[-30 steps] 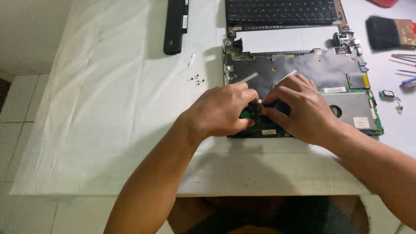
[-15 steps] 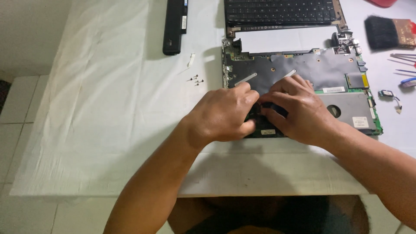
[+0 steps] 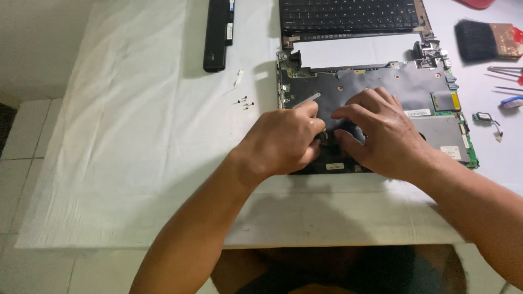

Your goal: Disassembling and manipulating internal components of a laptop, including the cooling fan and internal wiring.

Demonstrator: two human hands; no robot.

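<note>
An opened laptop base (image 3: 381, 81) lies on the white cloth with its dark shielded board and green circuit edges (image 3: 469, 155) bare. My left hand (image 3: 283, 142) is curled over the board's front middle, thumb and forefinger pinched on a small dark part (image 3: 326, 137). My right hand (image 3: 381, 133) arches over the board just right of it. Its fingers are spread and its thumb points at the same part. What lies under the right palm is hidden. A thin silver strip (image 3: 308, 99) sticks out above my left knuckles.
The detached keyboard (image 3: 348, 15) lies behind the base, and a black battery bar (image 3: 218, 34) at the back left. Loose screws (image 3: 245, 102) sit left of the base. A black brush (image 3: 482, 39), thin tools (image 3: 504, 71) and a small wired part (image 3: 485, 117) lie right.
Both hands have closed a little tighter over the front middle of the board. The small green piece seen between them a second ago is now covered.
</note>
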